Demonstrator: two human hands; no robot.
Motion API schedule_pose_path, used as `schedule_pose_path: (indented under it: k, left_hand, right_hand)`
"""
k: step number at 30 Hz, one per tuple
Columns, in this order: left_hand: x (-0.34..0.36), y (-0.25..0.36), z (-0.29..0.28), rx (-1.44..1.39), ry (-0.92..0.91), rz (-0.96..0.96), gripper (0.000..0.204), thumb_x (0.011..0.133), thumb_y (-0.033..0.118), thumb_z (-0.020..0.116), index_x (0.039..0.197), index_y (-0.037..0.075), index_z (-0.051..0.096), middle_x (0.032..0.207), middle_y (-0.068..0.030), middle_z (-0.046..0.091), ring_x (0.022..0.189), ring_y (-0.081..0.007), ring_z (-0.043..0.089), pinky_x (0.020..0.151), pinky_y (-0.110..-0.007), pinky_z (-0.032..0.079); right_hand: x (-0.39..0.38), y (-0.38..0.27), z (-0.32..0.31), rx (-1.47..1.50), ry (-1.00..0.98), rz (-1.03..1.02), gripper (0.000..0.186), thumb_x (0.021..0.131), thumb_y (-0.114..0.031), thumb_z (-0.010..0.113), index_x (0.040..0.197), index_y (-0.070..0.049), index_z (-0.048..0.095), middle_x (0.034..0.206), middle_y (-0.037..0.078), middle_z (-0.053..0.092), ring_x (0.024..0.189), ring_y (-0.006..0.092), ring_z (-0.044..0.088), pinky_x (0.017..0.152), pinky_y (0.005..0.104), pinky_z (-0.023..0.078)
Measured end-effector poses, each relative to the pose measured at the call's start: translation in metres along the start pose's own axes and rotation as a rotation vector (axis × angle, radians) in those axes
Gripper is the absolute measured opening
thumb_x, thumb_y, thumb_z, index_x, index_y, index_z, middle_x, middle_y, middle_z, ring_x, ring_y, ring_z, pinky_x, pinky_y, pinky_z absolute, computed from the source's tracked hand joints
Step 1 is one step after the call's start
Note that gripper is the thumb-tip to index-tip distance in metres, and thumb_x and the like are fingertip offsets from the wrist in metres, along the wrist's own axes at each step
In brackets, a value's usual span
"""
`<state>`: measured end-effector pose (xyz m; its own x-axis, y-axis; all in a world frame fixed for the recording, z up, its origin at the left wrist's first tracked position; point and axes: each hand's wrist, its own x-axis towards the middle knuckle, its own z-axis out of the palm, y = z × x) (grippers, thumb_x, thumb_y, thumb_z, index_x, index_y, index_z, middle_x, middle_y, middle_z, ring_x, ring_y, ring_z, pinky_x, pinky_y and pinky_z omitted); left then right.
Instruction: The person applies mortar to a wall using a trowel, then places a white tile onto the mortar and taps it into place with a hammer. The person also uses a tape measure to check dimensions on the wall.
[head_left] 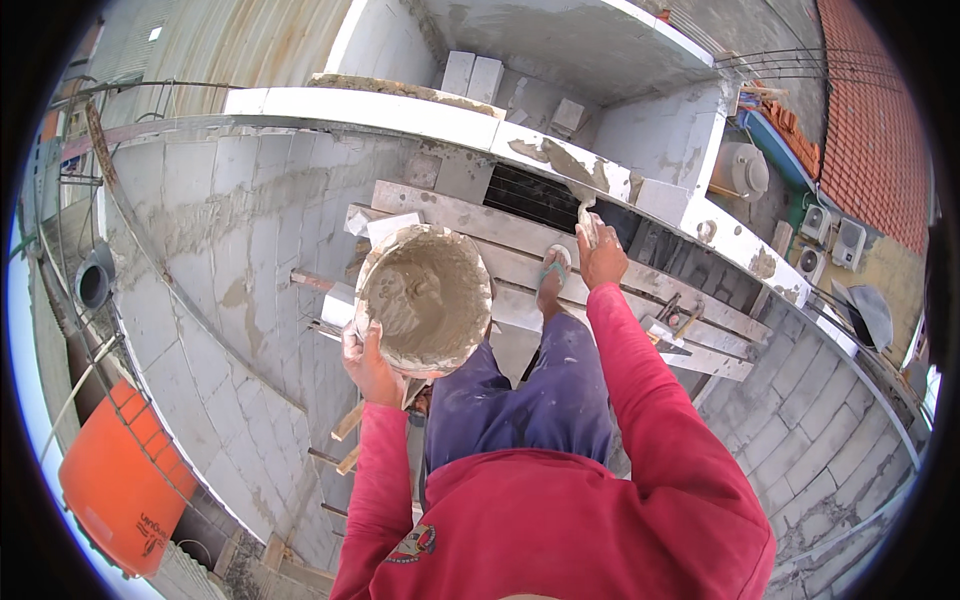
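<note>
My left hand grips the near left side of a round bucket, its rim crusted with dried mortar. Wet grey mortar lies inside, with dents in its surface. My right hand is closed around a mortar-smeared trowel, whose tip points up at the white block wall. A patch of wet mortar clings to the wall beside that tip. Most of the trowel's handle is hidden in my fingers.
I stand on wooden scaffold planks, a sandalled foot showing. Hand tools lie on the planks to the right. White blocks rest behind the wall. A long block wall and an orange tank stand at left.
</note>
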<state>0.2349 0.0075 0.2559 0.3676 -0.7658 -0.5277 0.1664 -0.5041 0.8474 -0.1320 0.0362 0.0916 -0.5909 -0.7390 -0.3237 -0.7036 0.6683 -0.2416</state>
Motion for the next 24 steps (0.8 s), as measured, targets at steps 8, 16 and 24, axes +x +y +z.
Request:
schedule_pose_path:
  k: [8, 16, 24]
  left_hand:
    - [0.052, 0.030, -0.045, 0.061, 0.042, 0.037, 0.029, 0.095, 0.002, 0.061, 0.124, -0.003, 0.059, 0.119, -0.0080, 0.065, 0.107, -0.0141, 0.060, 0.098, -0.031, 0.045]
    - [0.074, 0.039, -0.054, 0.033, 0.087, 0.078, 0.026, 0.095, 0.003, 0.062, 0.120, -0.003, 0.060, 0.116, -0.0074, 0.066, 0.105, -0.0132, 0.060, 0.096, -0.030, 0.045]
    - [0.058, 0.040, -0.004, 0.112, 0.102, 0.075, 0.017, 0.094, 0.003, 0.065, 0.110, -0.001, 0.063, 0.099, -0.0021, 0.064, 0.087, -0.0081, 0.056, 0.081, -0.026, 0.047]
  right_hand:
    - [0.043, -0.147, 0.032, -0.094, -0.015, -0.324, 0.043, 0.096, -0.043, 0.063, 0.134, -0.024, 0.061, 0.111, 0.009, 0.066, 0.095, 0.0307, 0.070, 0.076, 0.0447, 0.056]
    - [0.066, -0.163, 0.043, -0.186, 0.039, -0.380, 0.046, 0.096, -0.043, 0.063, 0.139, -0.026, 0.057, 0.131, 0.013, 0.064, 0.102, 0.0327, 0.070, 0.084, 0.0465, 0.056]
    - [-0.004, -0.091, -0.051, 0.170, -0.244, -0.431, 0.051, 0.098, -0.044, 0.059, 0.139, -0.015, 0.056, 0.126, 0.021, 0.065, 0.102, 0.0402, 0.068, 0.083, 0.0496, 0.056]
